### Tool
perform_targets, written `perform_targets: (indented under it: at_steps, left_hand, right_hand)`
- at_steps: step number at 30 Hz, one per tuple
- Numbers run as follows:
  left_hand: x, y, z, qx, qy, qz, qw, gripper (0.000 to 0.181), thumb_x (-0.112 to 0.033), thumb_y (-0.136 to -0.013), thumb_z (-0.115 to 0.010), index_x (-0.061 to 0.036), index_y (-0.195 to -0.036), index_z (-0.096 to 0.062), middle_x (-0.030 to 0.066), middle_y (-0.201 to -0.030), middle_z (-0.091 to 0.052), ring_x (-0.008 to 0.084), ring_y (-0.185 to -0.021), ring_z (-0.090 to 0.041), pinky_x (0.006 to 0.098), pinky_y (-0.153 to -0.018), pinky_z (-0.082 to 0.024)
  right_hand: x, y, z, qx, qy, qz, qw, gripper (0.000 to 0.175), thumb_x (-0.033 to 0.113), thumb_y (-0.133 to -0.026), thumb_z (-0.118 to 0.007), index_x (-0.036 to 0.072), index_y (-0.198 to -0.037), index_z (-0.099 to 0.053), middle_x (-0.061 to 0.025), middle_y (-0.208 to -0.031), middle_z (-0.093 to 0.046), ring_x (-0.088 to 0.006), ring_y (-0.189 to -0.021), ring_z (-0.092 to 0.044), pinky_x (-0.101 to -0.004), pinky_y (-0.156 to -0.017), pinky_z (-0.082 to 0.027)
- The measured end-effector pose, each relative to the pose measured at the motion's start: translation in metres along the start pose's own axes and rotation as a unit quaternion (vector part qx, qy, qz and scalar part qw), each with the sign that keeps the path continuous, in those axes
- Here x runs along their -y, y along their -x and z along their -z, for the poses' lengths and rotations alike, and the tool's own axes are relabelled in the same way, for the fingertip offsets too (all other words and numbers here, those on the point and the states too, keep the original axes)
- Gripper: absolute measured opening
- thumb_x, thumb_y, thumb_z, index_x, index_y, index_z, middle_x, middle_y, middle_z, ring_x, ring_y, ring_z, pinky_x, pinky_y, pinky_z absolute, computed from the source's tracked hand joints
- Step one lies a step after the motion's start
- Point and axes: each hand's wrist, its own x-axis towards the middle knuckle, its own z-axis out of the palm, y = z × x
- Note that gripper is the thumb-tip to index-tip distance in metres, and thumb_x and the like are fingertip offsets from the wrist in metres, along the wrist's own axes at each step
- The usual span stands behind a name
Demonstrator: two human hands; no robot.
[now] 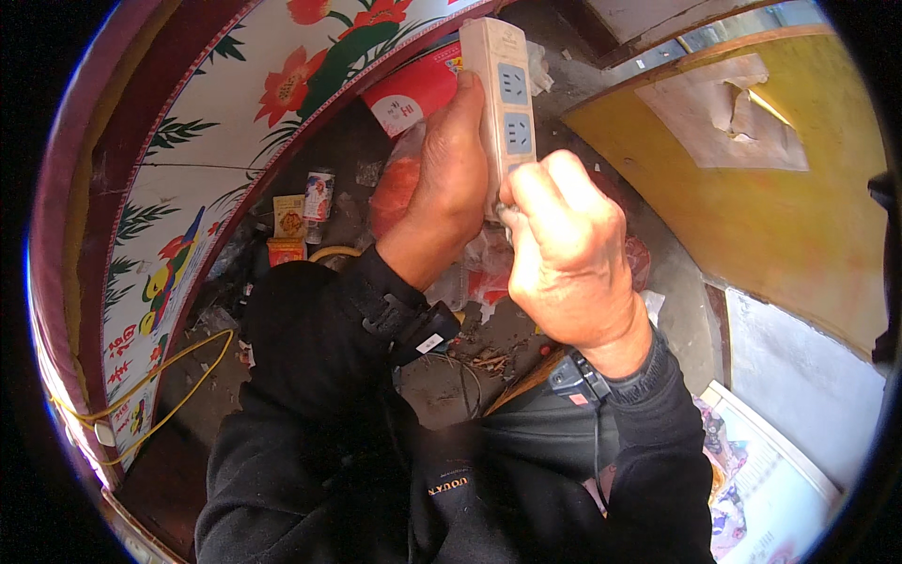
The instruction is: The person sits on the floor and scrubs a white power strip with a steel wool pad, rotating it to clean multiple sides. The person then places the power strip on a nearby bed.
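A white power strip (pixel 497 49) with blue-grey sockets stands lengthwise in front of me, its casing smudged. My left hand (pixel 451 162) holds it from the left side, the thumb lying along its edge and the other fingers hidden behind it. At the strip's near end, my right hand (pixel 571 247) is curled with the fingers pinched on a small greyish thing, perhaps a cloth, touching the strip. That hand covers the lower sockets. Both wrists carry dark strapped devices over black sleeves.
A floral-painted panel (pixel 232 92) curves along the left. A yellow board (pixel 761 190) stands at the right. Below lie a red box (pixel 416 92), a printed cylindrical container (pixel 319 196), plastic bags and litter. A yellow cable (pixel 176 359) loops at lower left.
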Motion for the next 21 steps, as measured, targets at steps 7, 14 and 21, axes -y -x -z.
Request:
perform_targets:
  at_steps: [7,14,21]
  left_hand:
    - [0.0047,0.0056,-0.0025,-0.007,-0.010,0.011,1.000,0.058,-0.052,-0.123,-0.043,-0.0050,-0.140,-0.073,0.0103,-0.115,-0.079,0.0207,-0.097,-0.077,0.0364,-0.089,-0.062]
    - [0.0025,0.0061,-0.0045,0.014,-0.004,0.020,1.000,0.056,-0.051,-0.122,-0.046,-0.0049,-0.141,-0.071,0.0103,-0.117,-0.079,0.0204,-0.099,-0.076,0.0367,-0.091,-0.062]
    - [0.0044,0.0076,-0.0103,0.009,0.023,0.026,0.999,0.059,-0.053,-0.122,-0.046,-0.0037,-0.140,-0.071,0.0109,-0.117,-0.079,0.0208,-0.099,-0.077,0.0372,-0.090,-0.063]
  right_hand:
    - [-0.0060,-0.0020,-0.0008,-0.025,0.001,0.063,0.998,0.024,-0.015,-0.085,-0.069,0.000,-0.103,-0.069,-0.0204,-0.099,-0.063,-0.0461,-0.086,-0.068,-0.0501,-0.075,-0.056]
    - [-0.0088,-0.0018,-0.0039,-0.035,0.028,0.001,0.999,0.021,-0.012,-0.086,-0.069,0.001,-0.103,-0.067,-0.0204,-0.099,-0.063,-0.0465,-0.084,-0.067,-0.0513,-0.074,-0.056]
    - [-0.0098,-0.0052,-0.0027,-0.055,0.044,-0.018,0.997,0.019,-0.009,-0.087,-0.068,0.001,-0.103,-0.067,-0.0202,-0.098,-0.063,-0.0462,-0.084,-0.067,-0.0520,-0.075,-0.056]
